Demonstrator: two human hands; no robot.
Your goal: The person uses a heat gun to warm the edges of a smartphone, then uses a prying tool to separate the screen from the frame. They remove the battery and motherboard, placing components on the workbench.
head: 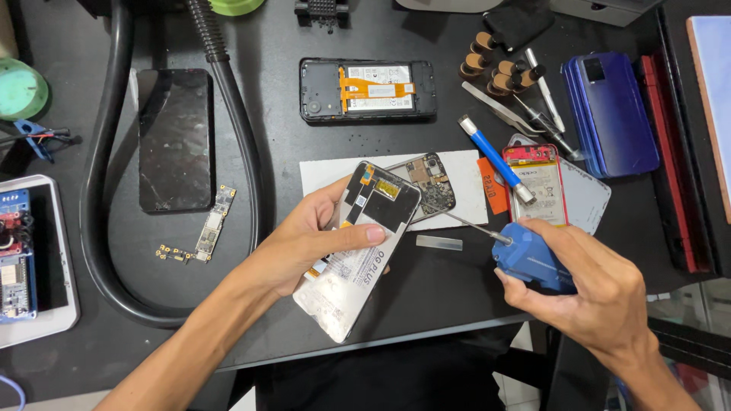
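Note:
My left hand (304, 243) grips an opened phone (358, 251), back side up, its inner frame and silver battery exposed, tilted over the black table. My right hand (601, 293) holds a blue-handled screwdriver (529, 259); its thin metal shaft points left toward the phone's upper part. Just behind the phone, a phone frame with a circuit board (430, 183) lies on a white sheet (464, 183).
Farther back lies another opened phone (368, 90) with an orange flex cable. A cracked black screen (175, 138), a small circuit board (213, 225) and a thick black hose (99, 198) sit at left. A loose battery (542, 183), blue tool (495, 158), tweezers (502, 113) and blue phones (613, 114) lie at right.

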